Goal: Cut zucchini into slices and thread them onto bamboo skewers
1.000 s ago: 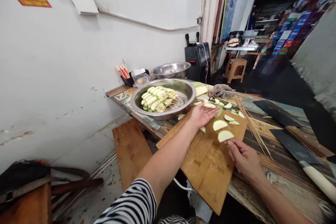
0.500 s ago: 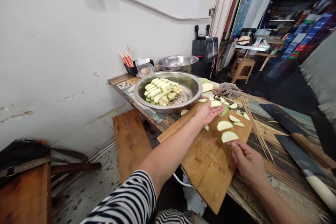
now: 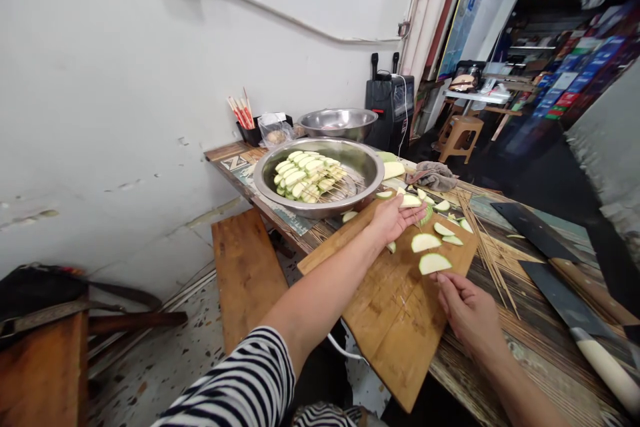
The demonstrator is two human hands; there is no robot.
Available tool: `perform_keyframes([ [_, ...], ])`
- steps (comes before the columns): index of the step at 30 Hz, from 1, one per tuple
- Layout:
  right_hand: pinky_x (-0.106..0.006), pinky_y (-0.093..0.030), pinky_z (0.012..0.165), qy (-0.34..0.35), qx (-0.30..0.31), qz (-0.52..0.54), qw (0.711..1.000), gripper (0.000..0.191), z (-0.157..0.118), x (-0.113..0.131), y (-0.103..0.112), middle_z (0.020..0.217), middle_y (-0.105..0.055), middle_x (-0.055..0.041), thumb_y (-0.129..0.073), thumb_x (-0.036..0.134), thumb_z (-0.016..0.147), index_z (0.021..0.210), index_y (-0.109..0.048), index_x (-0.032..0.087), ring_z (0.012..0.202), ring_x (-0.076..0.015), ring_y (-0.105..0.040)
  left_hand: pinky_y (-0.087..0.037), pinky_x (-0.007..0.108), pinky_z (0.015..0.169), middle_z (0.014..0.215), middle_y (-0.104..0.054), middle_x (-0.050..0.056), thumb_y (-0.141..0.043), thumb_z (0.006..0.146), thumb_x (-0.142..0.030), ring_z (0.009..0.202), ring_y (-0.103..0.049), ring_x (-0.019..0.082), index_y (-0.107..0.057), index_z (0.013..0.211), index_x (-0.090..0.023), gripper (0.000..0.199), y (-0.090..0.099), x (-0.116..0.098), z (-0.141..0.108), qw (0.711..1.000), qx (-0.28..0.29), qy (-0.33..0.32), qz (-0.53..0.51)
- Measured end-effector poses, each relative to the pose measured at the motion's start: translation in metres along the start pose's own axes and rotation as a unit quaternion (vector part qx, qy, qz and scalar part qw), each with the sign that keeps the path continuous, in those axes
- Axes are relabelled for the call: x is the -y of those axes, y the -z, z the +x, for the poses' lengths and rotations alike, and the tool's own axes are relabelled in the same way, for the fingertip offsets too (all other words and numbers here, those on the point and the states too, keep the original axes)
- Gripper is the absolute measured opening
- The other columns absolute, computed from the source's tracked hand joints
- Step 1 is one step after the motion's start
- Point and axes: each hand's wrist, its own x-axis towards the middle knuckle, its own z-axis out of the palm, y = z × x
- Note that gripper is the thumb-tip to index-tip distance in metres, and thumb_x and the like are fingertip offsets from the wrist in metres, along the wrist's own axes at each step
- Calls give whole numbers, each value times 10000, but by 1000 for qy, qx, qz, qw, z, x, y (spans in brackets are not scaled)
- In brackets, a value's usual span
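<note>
My right hand (image 3: 470, 310) is closed in a pinch on a thin wooden skewer, mostly hidden; a pale green-edged zucchini slice (image 3: 434, 263) sits right at its fingertips. Another half-round slice (image 3: 425, 242) is just beyond it; I cannot tell whether the skewer passes through it. My left hand (image 3: 393, 219) is palm up, fingers stretched out, over the far part of the wooden cutting board (image 3: 385, 320). A zucchini slice (image 3: 411, 201) touches or lies just behind its thumb and fingers. More cut slices (image 3: 444, 229) are scattered on the board.
A steel basin (image 3: 367, 197) holds skewered slices (image 3: 305, 173). Bare skewers (image 3: 493, 260) and two cleavers (image 3: 555, 290) (image 3: 530, 223) lie right of the board. Behind are a rag (image 3: 433, 175), a second basin (image 3: 350, 121) and a black speaker (image 3: 387, 110). A wooden bench (image 3: 250, 273) stands left.
The view has shifted very slightly. Both hands keep nearly the same pose, the right one still pinching the skewer and the left one still stretched out by the slices.
</note>
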Motion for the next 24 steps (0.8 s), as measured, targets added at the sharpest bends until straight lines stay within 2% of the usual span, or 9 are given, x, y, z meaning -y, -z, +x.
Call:
perform_keyframes([
  [4,-230,-157,360,1,3,0,1000,496,0,1,0,453,-376,56,-570,628,797,892,-629,145,378,-101,-296,-514,493,905,975,-690,187,-400,966,-182,915,-701,257,-551,883,-95,194,-1,1,-2,1000,-11,-11,17],
  [10,-232,-219,412,9,0,-13,1000,453,1,-3,0,492,-402,44,-591,576,805,895,-648,135,447,-110,-332,-543,421,876,947,-694,162,-449,944,-166,915,-703,239,-549,912,-107,121,0,2,-1,999,-43,-2,25],
  [14,-231,-209,408,6,6,-20,1000,433,1,-6,1,490,-398,46,-581,552,822,909,-657,134,440,-107,-325,-552,407,839,902,-693,164,-475,922,-151,845,-713,238,-559,895,-98,102,-1,-1,0,997,-71,13,28],
  [18,-230,-220,416,10,2,-26,1000,447,3,-11,2,503,-423,35,-580,565,817,893,-661,132,453,-109,-338,-540,427,851,898,-693,161,-462,923,-147,791,-716,229,-571,906,-97,121,-1,-3,-1,997,-64,12,33],
  [24,-233,-241,424,17,0,-30,999,476,4,-14,2,528,-467,16,-582,583,809,903,-660,124,472,-117,-367,-567,404,778,793,-684,107,-466,948,-222,703,-711,213,-546,952,-104,143,1,0,-1,998,-57,-4,28],
])
